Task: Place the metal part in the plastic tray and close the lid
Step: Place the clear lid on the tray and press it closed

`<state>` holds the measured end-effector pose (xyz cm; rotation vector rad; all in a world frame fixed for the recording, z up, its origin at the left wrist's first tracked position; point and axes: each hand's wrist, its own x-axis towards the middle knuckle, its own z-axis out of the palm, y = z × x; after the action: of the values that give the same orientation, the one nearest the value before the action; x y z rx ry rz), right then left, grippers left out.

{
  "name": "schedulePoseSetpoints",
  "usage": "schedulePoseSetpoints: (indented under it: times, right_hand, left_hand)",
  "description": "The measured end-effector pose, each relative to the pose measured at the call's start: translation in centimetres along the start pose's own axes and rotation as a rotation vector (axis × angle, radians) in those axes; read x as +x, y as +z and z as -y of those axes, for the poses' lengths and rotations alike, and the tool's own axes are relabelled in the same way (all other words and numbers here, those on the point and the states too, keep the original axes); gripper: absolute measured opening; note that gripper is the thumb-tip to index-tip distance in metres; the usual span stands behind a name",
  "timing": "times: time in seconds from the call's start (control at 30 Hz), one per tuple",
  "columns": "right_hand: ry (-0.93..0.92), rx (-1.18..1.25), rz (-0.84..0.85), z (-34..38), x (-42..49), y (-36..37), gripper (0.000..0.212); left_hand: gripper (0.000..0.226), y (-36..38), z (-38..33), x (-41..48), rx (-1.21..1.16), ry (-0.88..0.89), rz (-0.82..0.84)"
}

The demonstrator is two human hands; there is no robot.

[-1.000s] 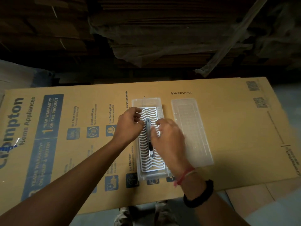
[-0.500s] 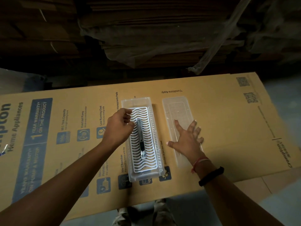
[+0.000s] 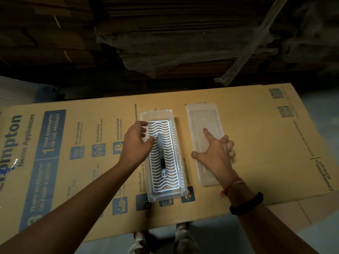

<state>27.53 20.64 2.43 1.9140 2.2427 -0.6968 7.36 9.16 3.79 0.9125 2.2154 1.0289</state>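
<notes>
A clear plastic tray (image 3: 178, 194) with a white wavy grid insert lies in the middle of the cardboard. The slim metal part (image 3: 161, 156) lies lengthwise on the grid inside it. My left hand (image 3: 136, 143) rests on the tray's left rim with fingers curled, its thumb close to the part's far end. The clear lid (image 3: 201, 116) lies flat to the right of the tray. On the lid's middle lies my right hand (image 3: 215, 153), fingers spread and thumb reaching off its left edge.
Everything sits on a large printed cardboard sheet (image 3: 266, 143) used as a work surface. Dark stacks of flattened cardboard (image 3: 174, 43) rise just behind it. My feet (image 3: 181, 235) and grey floor show below the near edge.
My right hand let go of the metal part in the tray and moved right onto the lid. My left hand stayed at the tray's left rim.
</notes>
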Motion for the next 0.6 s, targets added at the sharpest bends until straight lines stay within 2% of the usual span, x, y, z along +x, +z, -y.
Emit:
schedulePoseSetpoints:
  times: [0.13,0.3,0.6]
  right_hand:
    - [-0.085,0.113,-0.045,2.8,-2.9,-1.4,0.099]
    - [-0.180,0.098,0.002,6.3,-7.1,-0.4,0.098]
    - [-0.211,-0.011,0.020,9.0,-9.3,4.2,0.093]
  left_hand:
    - [0.048,-0.2,0.3,-0.5,0.047,-0.036,-0.042]
    - [0.059,-0.3,0.3,-1.2,0.057,-0.132,0.025]
    - [0.040,-0.8,0.9,-2.3,0.042,-0.229,0.101]
